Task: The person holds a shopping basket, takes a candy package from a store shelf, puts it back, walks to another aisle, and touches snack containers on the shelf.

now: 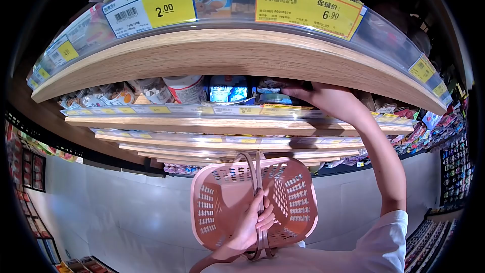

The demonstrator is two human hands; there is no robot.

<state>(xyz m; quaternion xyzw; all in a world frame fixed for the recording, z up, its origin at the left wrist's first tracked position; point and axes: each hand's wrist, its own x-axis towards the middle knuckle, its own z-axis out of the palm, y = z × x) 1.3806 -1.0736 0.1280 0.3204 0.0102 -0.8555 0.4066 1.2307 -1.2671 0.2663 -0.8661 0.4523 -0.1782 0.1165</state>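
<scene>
My left hand (256, 218) is wrapped round the upright handles (256, 182) of a pink plastic basket (222, 237), whose bottom shows no goods. My right hand (323, 98) reaches in under the wooden shelf board (227, 53), its fingers at a dark and blue package (275, 91) on the shelf below. The fingertips lie in shadow, so the hold on it is not clear. Just left of that package stand blue packs (228, 88) and a white and red tub (184, 88).
Price tags (149, 7) line the top shelf's clear front strip. Clear jars (118, 93) stand at the left of the second shelf. More shelf edges (227, 140) lie below. Grey floor (131, 197) surrounds the basket, with racks (457, 172) at the right.
</scene>
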